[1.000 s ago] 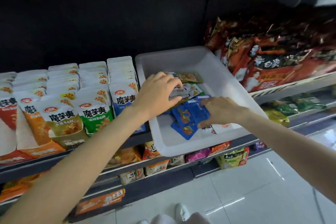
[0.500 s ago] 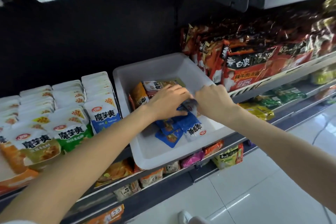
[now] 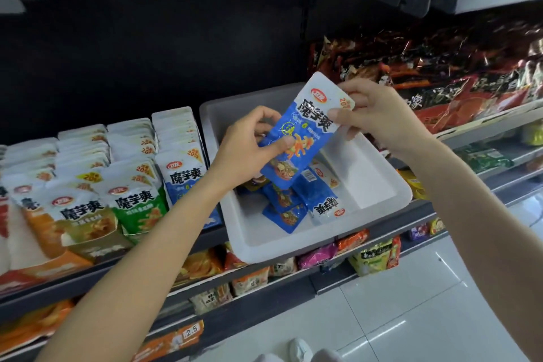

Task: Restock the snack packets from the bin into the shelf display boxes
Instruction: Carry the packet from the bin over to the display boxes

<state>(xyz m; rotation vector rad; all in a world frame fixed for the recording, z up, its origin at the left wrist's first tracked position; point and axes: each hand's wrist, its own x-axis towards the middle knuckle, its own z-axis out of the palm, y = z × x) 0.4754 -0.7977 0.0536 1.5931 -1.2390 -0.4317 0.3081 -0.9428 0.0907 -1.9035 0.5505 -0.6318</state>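
Holding one blue packet (image 3: 296, 138) up over the white bin (image 3: 379, 185), both hands share it. The left hand (image 3: 249, 147) pinches its lower side and the right hand (image 3: 373, 117) pinches its top corner. The packet's long side tilts up to the right. The blue row of display packets (image 3: 183, 176) stands just left of the bin, so the left hand looks nearer to it. More blue packets (image 3: 296, 203) lie in the bin. The left arm hides part of that row's box.
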